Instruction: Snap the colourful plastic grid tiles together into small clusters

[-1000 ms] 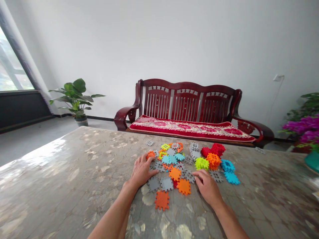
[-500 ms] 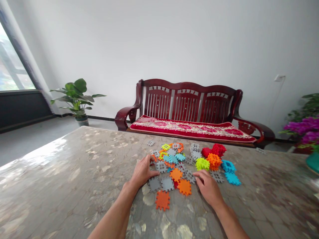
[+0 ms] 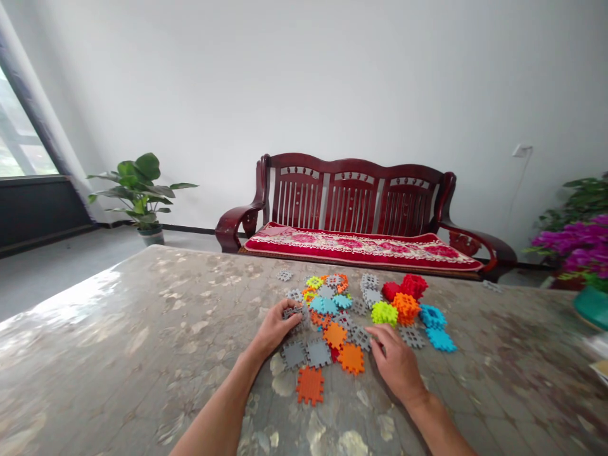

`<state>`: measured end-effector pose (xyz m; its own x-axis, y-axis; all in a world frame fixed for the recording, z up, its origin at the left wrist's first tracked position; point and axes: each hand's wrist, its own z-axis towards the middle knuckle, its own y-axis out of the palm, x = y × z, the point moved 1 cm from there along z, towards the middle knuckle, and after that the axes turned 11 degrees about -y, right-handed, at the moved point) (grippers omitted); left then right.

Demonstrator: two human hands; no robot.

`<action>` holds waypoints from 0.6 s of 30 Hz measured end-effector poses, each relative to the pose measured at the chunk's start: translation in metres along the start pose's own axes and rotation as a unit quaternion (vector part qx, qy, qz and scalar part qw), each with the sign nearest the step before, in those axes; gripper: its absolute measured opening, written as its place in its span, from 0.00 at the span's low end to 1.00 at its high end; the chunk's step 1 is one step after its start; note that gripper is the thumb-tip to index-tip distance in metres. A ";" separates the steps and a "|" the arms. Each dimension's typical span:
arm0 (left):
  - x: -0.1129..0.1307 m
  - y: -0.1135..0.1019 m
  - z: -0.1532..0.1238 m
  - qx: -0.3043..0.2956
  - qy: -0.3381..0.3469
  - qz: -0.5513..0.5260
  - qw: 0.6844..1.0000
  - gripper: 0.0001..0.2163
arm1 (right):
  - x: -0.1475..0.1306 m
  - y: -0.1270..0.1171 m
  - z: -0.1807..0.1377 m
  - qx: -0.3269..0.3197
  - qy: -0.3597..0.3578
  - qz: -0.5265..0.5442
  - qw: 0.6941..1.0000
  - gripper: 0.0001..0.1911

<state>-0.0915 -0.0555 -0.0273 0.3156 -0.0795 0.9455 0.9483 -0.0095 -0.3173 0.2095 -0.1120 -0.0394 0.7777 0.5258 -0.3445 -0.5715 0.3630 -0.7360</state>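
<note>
Pinched in my left hand [image 3: 278,326] is a grey lattice tile [image 3: 298,311] with toothed edges, tilted up off the pile. Two solid grey tiles, one of them a lighter tile [image 3: 318,352], lie just below that hand. My right hand [image 3: 396,361] rests with its index finger at the edge of another grey lattice tile [image 3: 360,338]; thumb and index are apart. Between the hands are orange tiles [image 3: 351,359], blue tiles [image 3: 323,305] and more grey ones, loosely overlapping. A darker orange tile [image 3: 310,385] lies nearest me.
Right of the pile stand stacked tiles: lime green [image 3: 384,313], orange [image 3: 406,308], red [image 3: 413,286] and blue [image 3: 441,339]. The patterned table [image 3: 190,354] extends to both sides. Behind it is a wooden bench [image 3: 351,196]; purple flowers in a teal pot [image 3: 591,307] are at right.
My left hand has closed on the grey lattice tile and lifted it, tilting it up from the pile. The right hand stays almost in place. The view has shifted slightly.
</note>
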 end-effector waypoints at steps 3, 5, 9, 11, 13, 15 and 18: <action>0.007 0.003 -0.003 -0.028 -0.006 -0.012 1.000 0.10 | -0.017 0.003 0.011 -0.028 -0.006 0.018 0.999 0.16; 0.009 0.004 -0.004 -0.034 -0.017 -0.021 0.999 0.10 | -0.031 0.009 0.022 -0.049 -0.011 0.037 0.998 0.19; 0.006 0.003 -0.002 -0.008 -0.029 -0.013 0.999 0.10 | -0.056 0.025 0.047 -0.077 -0.035 0.041 0.996 0.23; 0.003 0.003 0.000 0.040 -0.016 0.013 0.999 0.09 | -0.064 0.032 0.058 -0.083 -0.046 0.027 0.995 0.23; -0.001 0.001 0.002 0.089 -0.003 0.039 0.995 0.08 | -0.070 0.038 0.067 -0.092 -0.059 0.014 0.994 0.23; -0.005 0.000 0.004 0.114 0.001 0.059 0.992 0.09 | -0.073 0.043 0.074 -0.116 -0.085 0.009 0.990 0.25; -0.008 -0.001 0.005 0.093 0.003 0.094 0.991 0.09 | -0.078 0.047 0.078 -0.163 -0.134 0.005 0.977 0.26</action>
<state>-0.0950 -0.0500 -0.0338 0.4882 -0.0682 0.8700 0.8625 0.1894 -0.4692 0.1015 -0.0754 -0.0016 0.6512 0.7263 -0.2200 -0.4310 0.1152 -0.8950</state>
